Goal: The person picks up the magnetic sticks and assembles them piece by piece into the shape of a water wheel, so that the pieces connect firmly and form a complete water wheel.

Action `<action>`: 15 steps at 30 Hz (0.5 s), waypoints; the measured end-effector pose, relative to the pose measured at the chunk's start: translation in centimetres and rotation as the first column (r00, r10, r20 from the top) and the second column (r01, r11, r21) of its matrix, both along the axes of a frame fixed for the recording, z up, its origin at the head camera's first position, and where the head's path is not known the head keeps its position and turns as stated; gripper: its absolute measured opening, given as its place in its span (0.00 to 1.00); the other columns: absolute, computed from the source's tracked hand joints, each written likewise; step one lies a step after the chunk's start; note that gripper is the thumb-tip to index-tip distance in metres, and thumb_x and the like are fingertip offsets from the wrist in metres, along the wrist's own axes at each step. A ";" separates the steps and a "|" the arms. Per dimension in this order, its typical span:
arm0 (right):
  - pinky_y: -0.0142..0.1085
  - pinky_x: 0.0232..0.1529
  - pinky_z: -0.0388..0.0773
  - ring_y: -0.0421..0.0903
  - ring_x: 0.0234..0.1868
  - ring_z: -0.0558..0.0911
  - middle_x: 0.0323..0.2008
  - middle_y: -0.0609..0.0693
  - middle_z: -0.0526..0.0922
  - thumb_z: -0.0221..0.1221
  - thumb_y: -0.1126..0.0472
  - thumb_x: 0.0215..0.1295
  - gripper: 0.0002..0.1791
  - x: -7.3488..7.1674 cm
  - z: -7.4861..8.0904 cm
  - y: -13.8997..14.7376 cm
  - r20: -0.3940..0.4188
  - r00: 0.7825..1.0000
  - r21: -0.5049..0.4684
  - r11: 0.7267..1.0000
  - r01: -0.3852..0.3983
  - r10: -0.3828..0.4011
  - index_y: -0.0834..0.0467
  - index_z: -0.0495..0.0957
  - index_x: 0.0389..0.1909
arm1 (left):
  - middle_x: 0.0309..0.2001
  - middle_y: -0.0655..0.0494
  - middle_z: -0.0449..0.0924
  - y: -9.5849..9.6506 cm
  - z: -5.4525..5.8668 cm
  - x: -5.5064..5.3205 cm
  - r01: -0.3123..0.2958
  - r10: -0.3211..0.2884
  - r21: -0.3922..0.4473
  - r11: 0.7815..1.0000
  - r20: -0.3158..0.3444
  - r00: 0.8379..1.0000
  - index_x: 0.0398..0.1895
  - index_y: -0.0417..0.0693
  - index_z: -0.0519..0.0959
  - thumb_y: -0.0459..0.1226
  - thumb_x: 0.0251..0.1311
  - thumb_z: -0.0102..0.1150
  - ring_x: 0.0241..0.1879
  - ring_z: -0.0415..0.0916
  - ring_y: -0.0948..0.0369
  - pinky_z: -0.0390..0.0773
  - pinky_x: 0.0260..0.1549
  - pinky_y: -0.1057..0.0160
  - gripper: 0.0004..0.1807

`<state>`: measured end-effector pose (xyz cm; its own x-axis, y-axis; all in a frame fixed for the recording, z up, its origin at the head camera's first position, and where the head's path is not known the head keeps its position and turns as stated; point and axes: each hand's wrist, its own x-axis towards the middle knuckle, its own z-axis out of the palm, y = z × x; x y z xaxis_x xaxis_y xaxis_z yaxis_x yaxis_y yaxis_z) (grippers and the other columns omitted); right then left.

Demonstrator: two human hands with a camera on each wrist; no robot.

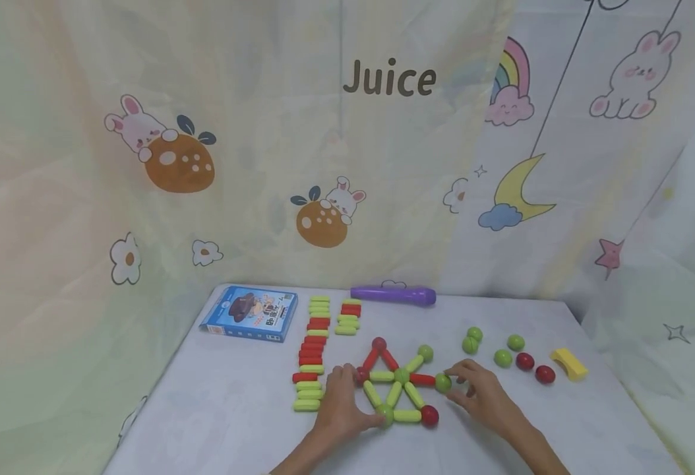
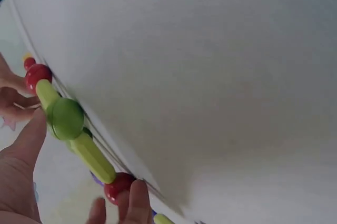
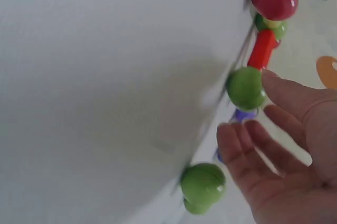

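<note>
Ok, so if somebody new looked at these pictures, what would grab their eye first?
Probably the spoked frame of red and green balls and sticks, low in the head view, between the two hands. After that, likely the purple rod lying along the table's back edge, and the big word Juice high on the printed cloth behind.

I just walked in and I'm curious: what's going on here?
A person is building a wheel-like frame from balls and rods on a table. The left hand touches the near-left green ball and the left red ball; the right hand is at the frame's right-end green ball. Three outer sides have no rod yet. Spare rods lie to the left, spare balls to the right.
</note>
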<state>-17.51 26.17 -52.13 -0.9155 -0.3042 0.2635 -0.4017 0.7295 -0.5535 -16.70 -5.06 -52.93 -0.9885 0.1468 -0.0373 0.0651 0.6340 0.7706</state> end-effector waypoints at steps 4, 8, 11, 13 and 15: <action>0.31 0.36 0.85 0.43 0.41 0.84 0.45 0.46 0.87 0.76 0.69 0.60 0.18 -0.5 -0.4 0.0 0.064 0.997 0.006 0.999 -0.038 0.037 0.58 0.87 0.51 | 0.37 0.59 0.70 0.3 0.4 0.1 0.060 -0.060 -0.055 0.997 0.012 0.998 0.39 0.52 0.76 0.50 0.45 0.89 0.38 0.68 0.61 0.74 0.31 0.63 0.29; 0.31 0.35 0.84 0.38 0.39 0.83 0.42 0.42 0.87 0.77 0.69 0.60 0.16 0.0 -0.4 -0.3 0.089 0.996 0.006 1.000 -0.013 0.013 0.56 0.88 0.48 | 0.32 0.61 0.76 0.2 0.8 -0.1 0.104 -0.103 -0.005 0.995 0.038 0.994 0.36 0.50 0.80 0.42 0.54 0.85 0.33 0.72 0.62 0.77 0.32 0.63 0.19; 0.31 0.36 0.84 0.37 0.39 0.83 0.42 0.42 0.87 0.77 0.68 0.60 0.16 0.2 -0.2 -0.6 0.110 0.994 0.018 1.000 -0.003 0.001 0.56 0.88 0.48 | 0.31 0.61 0.79 0.2 1.1 -0.3 0.113 -0.114 0.015 0.993 0.049 0.992 0.38 0.48 0.81 0.38 0.58 0.82 0.32 0.74 0.61 0.81 0.33 0.62 0.15; 0.31 0.36 0.85 0.37 0.40 0.83 0.42 0.42 0.88 0.76 0.68 0.60 0.16 0.3 -0.2 -0.7 0.113 0.994 0.020 1.000 0.001 -0.003 0.56 0.88 0.49 | 0.32 0.60 0.80 0.2 1.2 -0.4 0.113 -0.114 0.022 0.993 0.055 0.992 0.40 0.47 0.81 0.36 0.59 0.81 0.32 0.75 0.61 0.82 0.32 0.61 0.14; 0.31 0.36 0.85 0.36 0.40 0.83 0.42 0.42 0.88 0.76 0.67 0.61 0.16 0.3 -0.2 -0.6 0.101 0.995 0.018 1.000 -0.008 0.006 0.56 0.88 0.49 | 0.33 0.59 0.80 0.2 1.1 -0.5 0.111 -0.111 0.020 0.994 0.049 0.993 0.40 0.47 0.81 0.36 0.59 0.80 0.32 0.75 0.60 0.82 0.32 0.61 0.14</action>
<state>-17.21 25.56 -52.36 -0.9349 -0.3147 0.1638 -0.3495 0.7372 -0.5783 -17.16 -4.85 -51.80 -0.9629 0.2566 -0.0830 0.0952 0.6113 0.7856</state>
